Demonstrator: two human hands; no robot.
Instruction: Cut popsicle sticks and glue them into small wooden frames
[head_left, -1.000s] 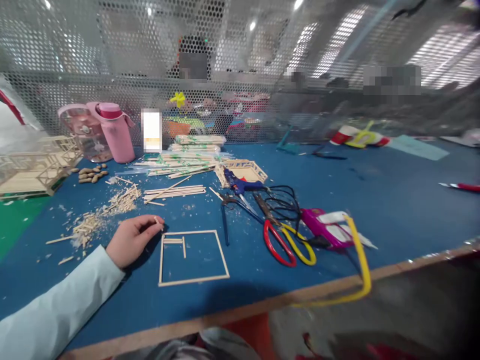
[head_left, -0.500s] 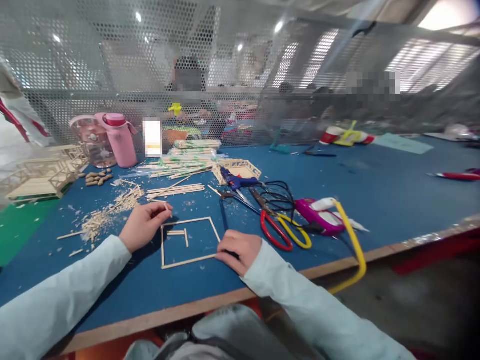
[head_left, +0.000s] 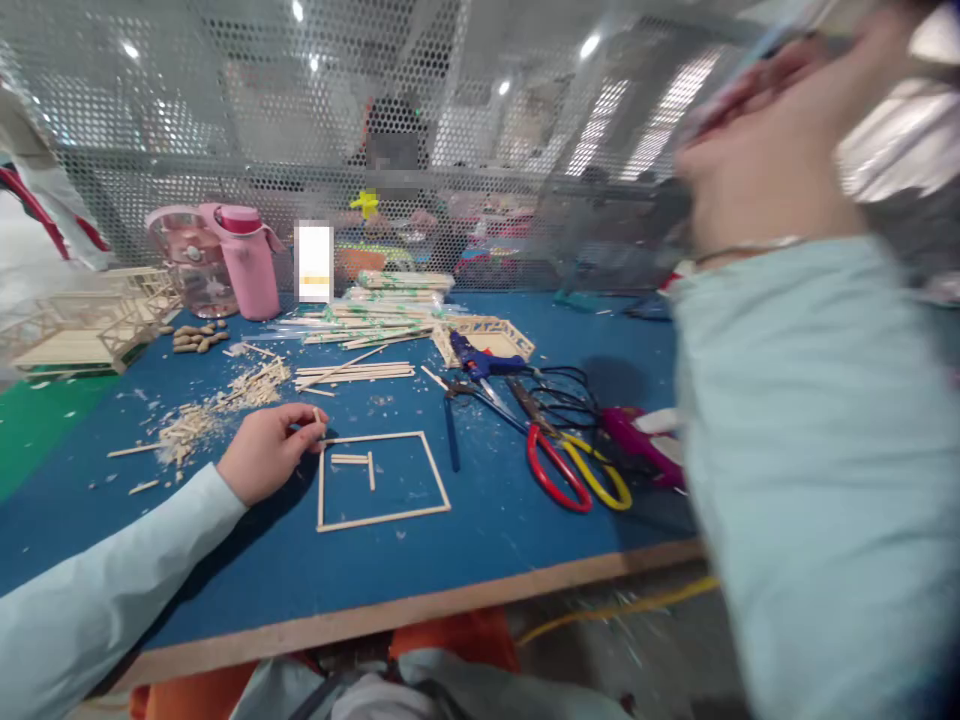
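A rectangular frame of thin wooden sticks (head_left: 386, 519) lies flat on the blue table (head_left: 525, 550), with a few short sticks (head_left: 371, 472) inside it. At its upper left corner my left hand (head_left: 266, 452) pinches a short stick piece (head_left: 318, 418) between thumb and fingers. My right hand (head_left: 772, 150) is raised high at the upper right, close to the camera and blurred; its fingers are curled, and whether they hold anything is unclear. Right of the frame lie pliers with blue handles (head_left: 452, 435) and scissors with red and yellow handles (head_left: 556, 480).
A blue glue gun (head_left: 484, 362) and a purple tool (head_left: 637, 440) lie among black cords. Stick scraps (head_left: 247, 392), peanuts (head_left: 196, 340), pink bottles (head_left: 251, 270), bagged sticks (head_left: 390, 310) and stick models (head_left: 82, 335) stand behind and left. A perforated screen (head_left: 300, 150) rises behind.
My right hand has left the frame's right side and risen to the upper right. My left hand keeps its pinch near the corner. The view has shifted slightly.
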